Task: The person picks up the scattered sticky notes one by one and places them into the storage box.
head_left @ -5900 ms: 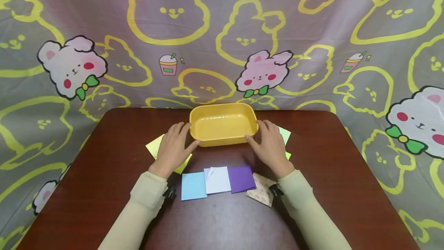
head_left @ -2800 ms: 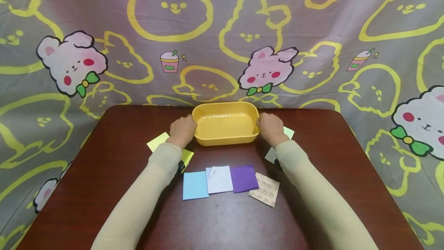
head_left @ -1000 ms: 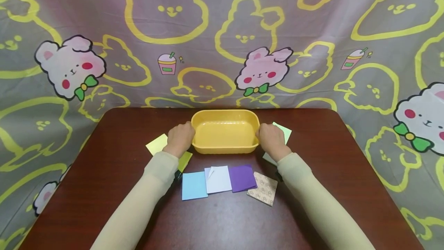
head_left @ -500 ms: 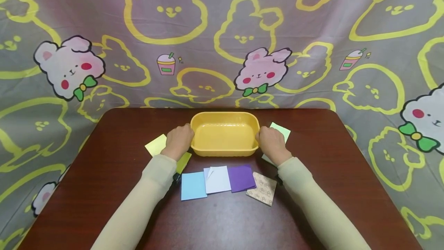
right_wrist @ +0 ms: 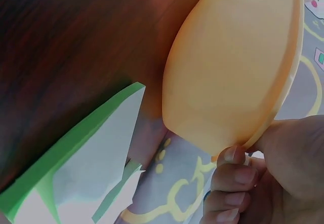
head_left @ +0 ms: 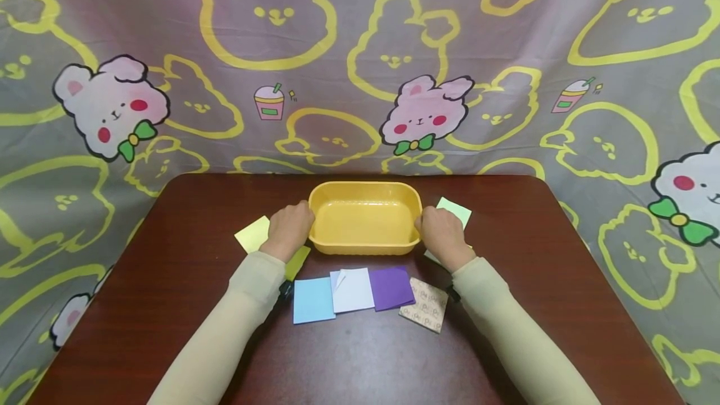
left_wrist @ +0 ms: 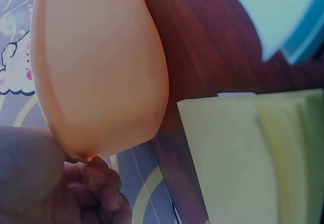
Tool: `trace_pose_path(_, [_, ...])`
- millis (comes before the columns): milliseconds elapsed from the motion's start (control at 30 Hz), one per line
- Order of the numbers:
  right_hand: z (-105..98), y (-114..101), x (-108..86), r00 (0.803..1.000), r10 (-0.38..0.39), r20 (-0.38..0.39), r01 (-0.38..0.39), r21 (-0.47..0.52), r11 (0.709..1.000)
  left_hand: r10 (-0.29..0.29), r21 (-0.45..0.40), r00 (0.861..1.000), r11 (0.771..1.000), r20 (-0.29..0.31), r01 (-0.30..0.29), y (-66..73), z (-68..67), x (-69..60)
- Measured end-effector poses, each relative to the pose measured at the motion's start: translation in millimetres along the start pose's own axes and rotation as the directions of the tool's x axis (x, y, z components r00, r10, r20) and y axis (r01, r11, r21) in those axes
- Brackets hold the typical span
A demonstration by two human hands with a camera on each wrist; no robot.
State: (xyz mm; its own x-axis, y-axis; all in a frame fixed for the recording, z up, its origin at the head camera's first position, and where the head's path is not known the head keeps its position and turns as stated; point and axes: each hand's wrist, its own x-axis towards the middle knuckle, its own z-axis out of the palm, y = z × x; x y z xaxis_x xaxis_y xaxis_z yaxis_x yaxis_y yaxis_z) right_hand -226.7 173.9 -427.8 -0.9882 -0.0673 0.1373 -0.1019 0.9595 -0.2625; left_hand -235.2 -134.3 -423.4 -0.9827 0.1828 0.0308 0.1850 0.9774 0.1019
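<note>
A yellow plastic basin stands near the middle of the table, with nothing inside. My left hand grips its left end, the thumb and curled fingers pinching the rim in the left wrist view. At the opposite end my right hand pinches the rim the same way. Yellow sticky note pads lie partly hidden under the left hand and wrist. Green sticky note pads are partly covered by the right hand. In front of the basin lie a light blue pad, a white pad and a purple pad.
A beige patterned note pad lies by the right sleeve. The dark brown table extends in front of the pads and to both sides. Behind its back edge hangs a grey curtain with cartoon rabbits.
Both hands went from spread fingers beside the basin to gripping its ends. The basin has since moved a little towards me; in the last half second it barely shifts. The note pads stayed put.
</note>
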Motion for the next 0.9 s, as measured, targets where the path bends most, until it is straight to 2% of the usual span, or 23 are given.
trace_pose_path(200, [-2,2,1.4,1.000,-0.009,0.015,0.009,0.018,1.000,-0.045,-0.099,0.999,0.994,-0.019,0.043,-1.6,1.0,0.7])
trace_pose_path(367, [-4,3,2.4,0.999,-0.017,0.032,0.016,0.019,1.000,-0.058,-0.128,0.997,0.990,-0.041,0.052,-3.3,2.7,1.6])
trace_pose_path(733, [-9,6,2.2,0.995,-0.041,0.091,0.036,0.059,0.998,-0.044,-0.116,0.998,0.992,-0.047,0.038,-6.1,-3.3,2.2])
trace_pose_path(900, [-12,7,2.4,0.993,-0.047,0.108,0.038,0.080,0.996,-0.046,-0.123,0.999,0.991,-0.012,0.044,-7.5,-8.2,3.5])
